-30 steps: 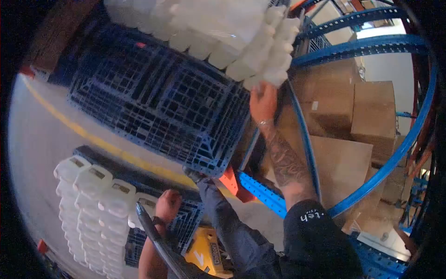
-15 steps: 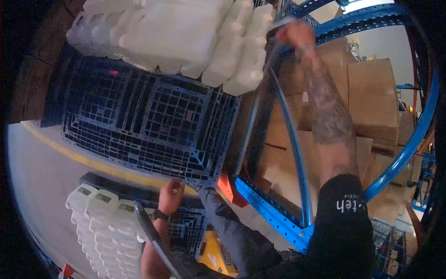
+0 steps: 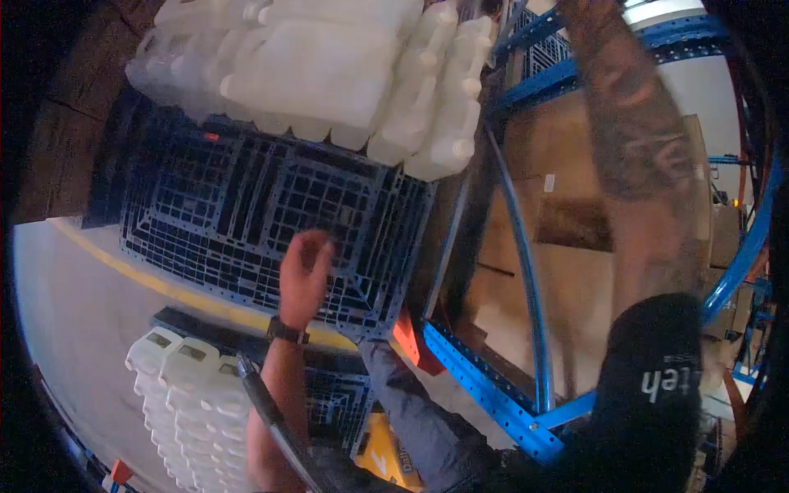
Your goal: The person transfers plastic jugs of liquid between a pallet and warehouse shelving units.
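My left hand (image 3: 306, 275), with a dark watch on its wrist, is over the dark plastic grid pallet (image 3: 316, 193). Its fingers are loosely curled, with a gap at the thumb and nothing visible between them. White plastic jugs (image 3: 316, 70) stand in rows on that pallet, above this hand in the view. My right hand (image 3: 588, 8) is at the top edge, near the blue rack beams, largely cut off and blurred; its fingers and anything in them are hidden. The tattooed right forearm stretches up past cardboard boxes (image 3: 555, 287).
Blue rack upright (image 3: 489, 394) and curved braces stand at the right. More white jugs (image 3: 193, 386) are stacked at the lower left. A yellow line (image 3: 164, 283) runs along the floor. A yellow object (image 3: 382, 452) lies low near my leg (image 3: 411, 403).
My left hand has moved up from the pallet's near edge to over its grid. My right hand has moved up and right, from beside the jugs to the top edge. The view has shifted slightly.
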The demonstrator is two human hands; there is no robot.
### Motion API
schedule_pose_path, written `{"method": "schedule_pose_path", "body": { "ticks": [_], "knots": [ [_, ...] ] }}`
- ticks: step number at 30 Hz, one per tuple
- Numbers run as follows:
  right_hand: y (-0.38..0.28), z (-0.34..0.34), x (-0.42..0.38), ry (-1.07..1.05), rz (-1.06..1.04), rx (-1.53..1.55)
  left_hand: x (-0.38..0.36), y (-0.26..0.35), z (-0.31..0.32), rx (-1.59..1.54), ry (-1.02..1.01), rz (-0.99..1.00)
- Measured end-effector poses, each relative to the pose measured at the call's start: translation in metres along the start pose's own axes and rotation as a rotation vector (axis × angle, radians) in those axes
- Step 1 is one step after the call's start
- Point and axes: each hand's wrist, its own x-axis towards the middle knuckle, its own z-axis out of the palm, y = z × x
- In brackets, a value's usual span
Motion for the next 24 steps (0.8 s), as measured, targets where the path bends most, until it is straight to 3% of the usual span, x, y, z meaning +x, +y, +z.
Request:
{"method": "schedule_pose_path", "body": {
  "ticks": [2,4,6,8,9,10,12,14,19,22,24],
  "knots": [
    [0.051,0.069,0.020,-0.280,0.263,0.181,0.016,0.027,0.000,-0.073,-0.040,-0.005],
    [0.102,0.155,0.027,-0.124,0.222,-0.043,0.011,0.027,-0.005,-0.044,-0.022,0.020],
    [0.118,0.219,0.034,0.068,0.323,0.005,-0.008,0.023,-0.014,0.058,-0.033,0.039],
    [0.132,0.276,0.056,0.274,0.756,-0.011,-0.045,-0.013,-0.026,0.091,-0.055,-0.114],
    [0.123,0.289,0.065,0.255,0.747,0.010,-0.072,-0.032,-0.034,0.146,-0.080,-0.176],
    [0.108,0.292,0.078,0.439,1.013,0.070,-0.097,-0.052,-0.043,0.200,-0.103,-0.227],
    [0.080,0.275,0.084,0.610,1.254,0.138,-0.163,-0.107,-0.057,0.025,-0.027,-0.277],
    [0.090,0.273,0.086,0.578,1.210,0.129,-0.205,-0.098,-0.073,0.248,-0.116,-0.412],
    [0.144,0.297,0.065,0.176,0.798,0.006,-0.287,-0.119,-0.079,0.223,0.000,-0.626],
    [0.115,0.316,0.020,0.188,0.681,0.076,-0.293,-0.109,-0.076,0.106,0.036,-0.681],
    [0.045,0.332,-0.017,0.313,0.775,0.355,-0.292,-0.107,-0.069,0.034,0.063,-0.684]
  ]
}}
